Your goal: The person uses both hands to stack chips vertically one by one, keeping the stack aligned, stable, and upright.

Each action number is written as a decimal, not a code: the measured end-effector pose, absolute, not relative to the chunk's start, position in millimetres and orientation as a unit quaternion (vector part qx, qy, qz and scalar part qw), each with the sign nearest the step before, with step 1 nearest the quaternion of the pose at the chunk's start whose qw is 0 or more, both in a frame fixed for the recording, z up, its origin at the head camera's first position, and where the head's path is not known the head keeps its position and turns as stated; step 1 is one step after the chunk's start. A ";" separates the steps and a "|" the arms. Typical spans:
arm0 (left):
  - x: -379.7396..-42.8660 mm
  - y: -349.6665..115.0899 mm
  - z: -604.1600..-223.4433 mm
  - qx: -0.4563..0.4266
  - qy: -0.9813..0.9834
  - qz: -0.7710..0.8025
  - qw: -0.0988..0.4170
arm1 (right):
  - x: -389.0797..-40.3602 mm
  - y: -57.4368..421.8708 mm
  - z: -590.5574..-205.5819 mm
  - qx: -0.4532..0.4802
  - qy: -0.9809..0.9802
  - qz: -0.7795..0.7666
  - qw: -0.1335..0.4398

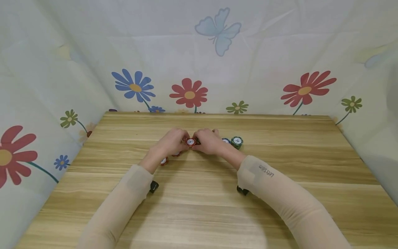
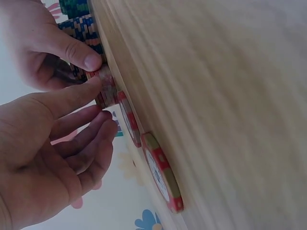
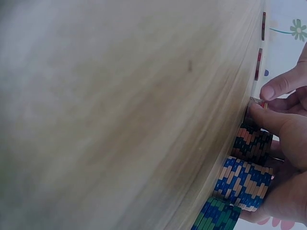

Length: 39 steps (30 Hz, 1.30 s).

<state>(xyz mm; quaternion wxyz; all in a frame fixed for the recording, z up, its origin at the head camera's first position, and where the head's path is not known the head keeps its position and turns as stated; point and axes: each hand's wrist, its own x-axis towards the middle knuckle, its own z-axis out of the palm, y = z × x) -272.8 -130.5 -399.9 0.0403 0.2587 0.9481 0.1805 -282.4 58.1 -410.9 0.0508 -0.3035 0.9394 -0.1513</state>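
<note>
My left hand (image 1: pixel 171 141) and right hand (image 1: pixel 209 141) meet around a short stack of red poker chips (image 1: pixel 191 142), its top chip facing up. In the left wrist view, the left thumb lies against the side of the stack, with the fingers loosely bent beyond it. The right thumb presses the stack from the other side. Two loose red chips, a nearer one (image 2: pixel 162 172) and a farther one (image 2: pixel 128 119), lie flat on the table by the left hand. Beside the right hand, a dark chip stack (image 3: pixel 253 143) stands partly covered by its fingers.
Farther right in the row stand a blue chip stack (image 3: pixel 244 183) and a green chip stack (image 1: pixel 237 141). The wooden table (image 1: pixel 199 207) ends at a flower-patterned curtain (image 1: pixel 261 62) behind. Black wrist devices (image 1: pixel 153 187) show under both sleeves.
</note>
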 end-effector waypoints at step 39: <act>-225.6 -178.4 -371.3 0.142 0.973 0.048 0.177 | -280.1 57.8 -407.8 -0.288 0.945 -0.144 0.062</act>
